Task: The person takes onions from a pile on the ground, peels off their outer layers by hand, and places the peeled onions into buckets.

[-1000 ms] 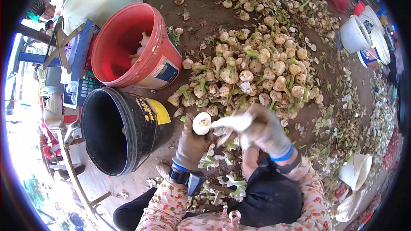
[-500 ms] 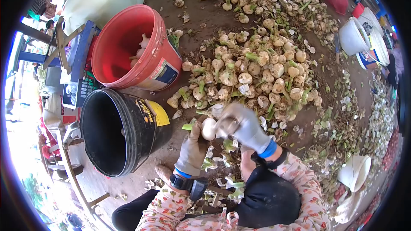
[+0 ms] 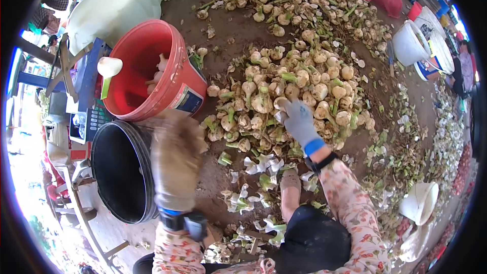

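Note:
A peeled white garlic bulb [image 3: 109,66] with a green stem hangs in the air at the left rim of the red bucket [image 3: 170,66]. My left hand [image 3: 177,160], in a dirty glove and smeared by motion, is beside the black bucket [image 3: 116,172], apart from that bulb; its fingers cannot be made out. My right hand [image 3: 298,122], in a grey glove, reaches onto the near side of the garlic pile [image 3: 319,78], its fingers at a bulb. Whether it grips the bulb is unclear. Several bulbs lie inside the red bucket.
Peeled skins [image 3: 264,165] and cut stems lie on the ground before my knees. A blue scale [image 3: 94,76] stands left of the red bucket. White buckets [image 3: 410,43] are at the upper right, a white container [image 3: 420,203] at the lower right. A knife [image 3: 390,58] lies beyond the pile.
The bulb held between my hands has left them; a bulb is now airborne by the red bucket. My left hand moved up and left, my right hand onto the pile. The view shifted slightly.

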A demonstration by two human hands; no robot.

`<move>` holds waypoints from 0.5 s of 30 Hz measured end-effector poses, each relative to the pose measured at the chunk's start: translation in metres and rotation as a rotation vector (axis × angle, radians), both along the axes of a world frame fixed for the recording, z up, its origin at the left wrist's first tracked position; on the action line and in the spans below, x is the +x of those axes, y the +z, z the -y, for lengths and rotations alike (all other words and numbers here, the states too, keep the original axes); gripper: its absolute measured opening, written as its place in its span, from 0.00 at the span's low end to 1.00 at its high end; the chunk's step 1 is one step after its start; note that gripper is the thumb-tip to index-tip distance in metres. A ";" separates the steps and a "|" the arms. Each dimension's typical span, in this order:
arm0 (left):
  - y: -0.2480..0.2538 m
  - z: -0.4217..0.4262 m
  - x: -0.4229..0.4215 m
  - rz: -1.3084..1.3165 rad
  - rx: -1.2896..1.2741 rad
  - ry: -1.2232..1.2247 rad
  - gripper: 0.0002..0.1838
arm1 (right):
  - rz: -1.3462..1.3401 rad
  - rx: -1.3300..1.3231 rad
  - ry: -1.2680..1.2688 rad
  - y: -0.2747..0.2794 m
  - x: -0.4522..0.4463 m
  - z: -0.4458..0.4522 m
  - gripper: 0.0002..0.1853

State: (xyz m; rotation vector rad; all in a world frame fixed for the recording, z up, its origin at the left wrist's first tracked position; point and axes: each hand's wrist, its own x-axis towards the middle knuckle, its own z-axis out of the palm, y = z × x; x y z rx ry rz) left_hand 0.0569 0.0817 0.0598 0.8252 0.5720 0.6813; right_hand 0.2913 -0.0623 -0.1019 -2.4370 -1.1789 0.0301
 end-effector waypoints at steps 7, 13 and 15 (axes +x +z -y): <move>-0.107 0.067 0.006 -0.287 -0.398 -0.214 0.21 | -0.264 0.048 -0.058 -0.038 0.016 0.000 0.19; -0.116 0.087 0.027 -0.263 -0.208 -0.177 0.36 | -0.543 0.498 0.275 0.029 -0.081 0.045 0.19; -0.107 0.085 0.028 -0.228 -0.133 -0.119 0.36 | -0.812 0.562 0.288 0.037 -0.084 0.046 0.18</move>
